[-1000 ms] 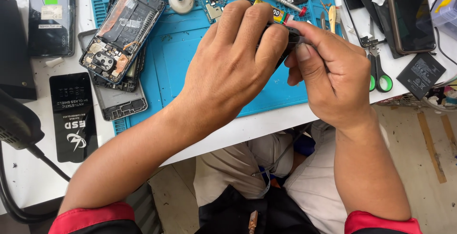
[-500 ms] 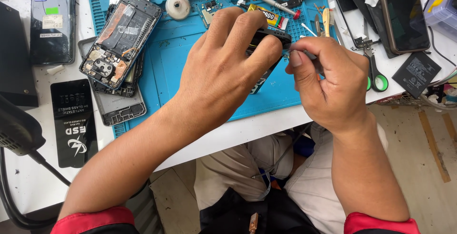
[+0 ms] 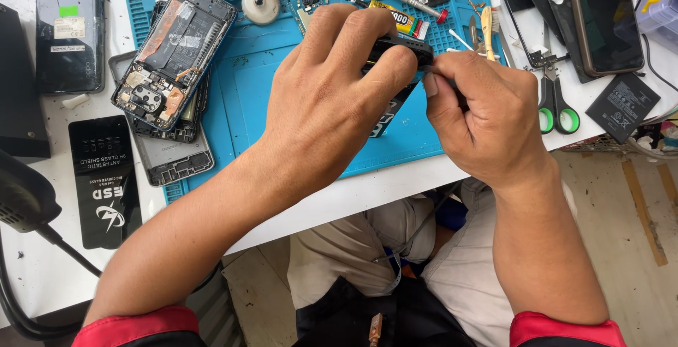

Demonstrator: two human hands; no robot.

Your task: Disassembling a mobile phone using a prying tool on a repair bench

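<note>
The blue mat (image 3: 247, 107) is crowded along its far edge, bare only near its front edge, where the left hand (image 3: 332, 100) clamps a black phone (image 3: 395, 54). The right hand (image 3: 487, 114) pinches a thin tool (mostly hidden) at the phone's right end. Both hands sit as they did 0.5 s ago, barely shifted.

Opened phone (image 3: 173, 54) on blue mat (image 3: 247, 107), green-handled scissors (image 3: 556, 110), loose black battery (image 3: 623, 107).
</note>
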